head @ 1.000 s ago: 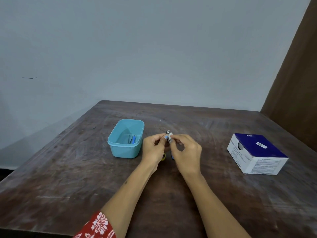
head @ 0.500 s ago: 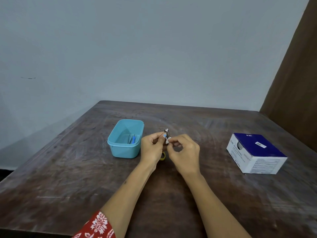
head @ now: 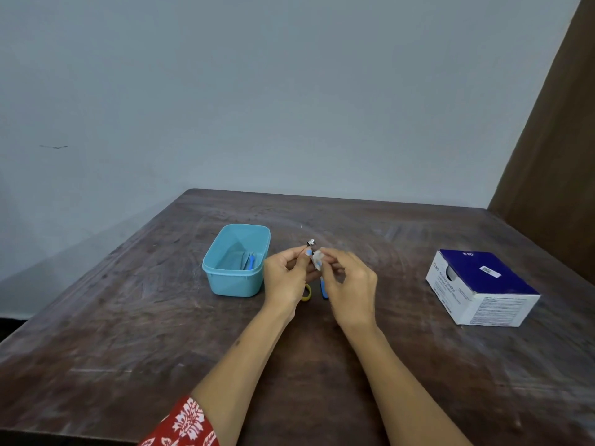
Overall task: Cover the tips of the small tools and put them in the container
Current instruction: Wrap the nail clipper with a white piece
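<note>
A small tool is pinched in the left hand while a clear cap is gripped by the right hand; alignment over the tip is advised before the container, left.

One teal container, one blue-and-white carton, one small metal-tipped tool, two hands, left and right, one desk

My hands meet mid-table; the teal container stands just beside my left hand (open-topped), the white-and-blue box sits well apart rightward, and bare table lies all around.
</note>
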### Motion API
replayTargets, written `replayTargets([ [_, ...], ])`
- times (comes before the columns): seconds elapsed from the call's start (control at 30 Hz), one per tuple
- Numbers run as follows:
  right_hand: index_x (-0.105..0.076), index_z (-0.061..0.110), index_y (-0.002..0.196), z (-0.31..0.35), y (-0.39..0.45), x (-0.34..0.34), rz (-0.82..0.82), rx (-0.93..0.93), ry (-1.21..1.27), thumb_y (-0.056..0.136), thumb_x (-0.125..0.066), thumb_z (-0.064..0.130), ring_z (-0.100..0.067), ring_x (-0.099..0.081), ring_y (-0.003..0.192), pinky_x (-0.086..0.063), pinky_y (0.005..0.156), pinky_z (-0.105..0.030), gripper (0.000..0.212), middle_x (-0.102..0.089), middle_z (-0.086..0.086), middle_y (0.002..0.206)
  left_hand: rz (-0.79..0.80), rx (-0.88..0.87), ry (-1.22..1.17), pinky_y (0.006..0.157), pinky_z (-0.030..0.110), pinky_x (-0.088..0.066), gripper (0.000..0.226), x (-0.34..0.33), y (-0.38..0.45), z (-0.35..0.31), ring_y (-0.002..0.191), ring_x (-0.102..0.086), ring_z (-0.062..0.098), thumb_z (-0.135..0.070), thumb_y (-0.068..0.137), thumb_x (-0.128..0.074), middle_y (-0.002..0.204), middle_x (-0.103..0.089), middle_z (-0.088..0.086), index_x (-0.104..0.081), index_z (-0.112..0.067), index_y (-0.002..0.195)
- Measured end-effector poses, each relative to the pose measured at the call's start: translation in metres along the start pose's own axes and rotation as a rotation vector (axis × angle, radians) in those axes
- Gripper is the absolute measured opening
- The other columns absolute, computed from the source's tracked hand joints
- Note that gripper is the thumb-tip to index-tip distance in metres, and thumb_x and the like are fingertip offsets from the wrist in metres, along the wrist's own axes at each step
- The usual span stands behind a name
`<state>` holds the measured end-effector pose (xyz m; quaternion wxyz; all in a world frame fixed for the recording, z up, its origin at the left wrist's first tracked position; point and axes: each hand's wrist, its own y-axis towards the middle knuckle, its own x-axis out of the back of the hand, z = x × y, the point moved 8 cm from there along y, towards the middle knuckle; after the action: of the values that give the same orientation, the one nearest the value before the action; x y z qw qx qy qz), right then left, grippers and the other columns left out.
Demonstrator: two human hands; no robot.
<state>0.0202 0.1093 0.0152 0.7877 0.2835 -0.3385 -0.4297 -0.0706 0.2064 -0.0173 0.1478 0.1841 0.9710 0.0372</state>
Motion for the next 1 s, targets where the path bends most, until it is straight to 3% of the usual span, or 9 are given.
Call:
replayTargets([
  [0.2,-0.072,0.014,0.102,-0.003,0.001,-0.001,0.034,-0.051,0.061,0.08,-0.071,0.003,-0.002,-0.064,0.078,-0.048,0.068,-0.007,0.025,-0.068,0.003,0.09,0.01,-0.016,-0.006,0.076,0.035,-0.058,0.014,0.0,0.001,-0.001,0.081,-0.069,0.024,-0.005,0.09,-0.056,0.086,-0.071,0.011,-0.069,-0.007,0.095],
  [0.33,-0.072,0.015,0.1,-0.007,0.001,-0.002,0.036,-0.094,0.043,0.082,-0.067,0.001,0.003,-0.061,0.073,-0.05,0.065,-0.01,0.023,-0.069,0.004,0.09,0.03,-0.02,-0.008,0.076,0.037,-0.058,0.014,-0.001,0.0,0.0,0.08,-0.069,0.027,-0.002,0.089,-0.057,0.085,-0.071,0.013,-0.069,-0.007,0.093],
  [0.53,-0.074,0.015,0.093,-0.012,0.003,0.003,-0.004,-0.153,0.093,0.08,-0.064,-0.005,0.01,-0.061,0.08,-0.042,0.065,-0.002,0.026,-0.069,0.008,0.086,0.078,-0.014,-0.061,0.07,0.028,-0.059,0.014,-0.004,0.0,0.0,0.076,-0.071,0.019,0.0,0.088,-0.058,0.083,-0.072,0.009,-0.069,-0.006,0.094],
  [0.87,-0.073,0.023,0.089,-0.014,0.002,0.005,-0.007,-0.222,0.233,0.079,-0.063,-0.005,0.001,-0.067,0.079,-0.052,0.068,-0.014,0.032,-0.071,0.011,0.083,0.146,0.04,-0.084,0.067,0.022,-0.057,0.017,-0.007,0.001,0.004,0.072,-0.069,0.012,0.0,0.087,-0.058,0.082,-0.072,0.003,-0.07,-0.008,0.096],
  [1.0,-0.074,0.02,0.088,-0.011,0.001,0.007,-0.026,-0.221,0.232,0.077,-0.071,0.001,-0.003,-0.067,0.07,-0.055,0.065,-0.02,0.022,-0.071,0.007,0.078,0.184,0.041,-0.059,0.068,0.023,-0.055,0.018,-0.012,0.001,0.003,0.079,-0.066,0.012,-0.002,0.09,-0.055,0.088,-0.071,0.004,-0.069,-0.011,0.097],
])
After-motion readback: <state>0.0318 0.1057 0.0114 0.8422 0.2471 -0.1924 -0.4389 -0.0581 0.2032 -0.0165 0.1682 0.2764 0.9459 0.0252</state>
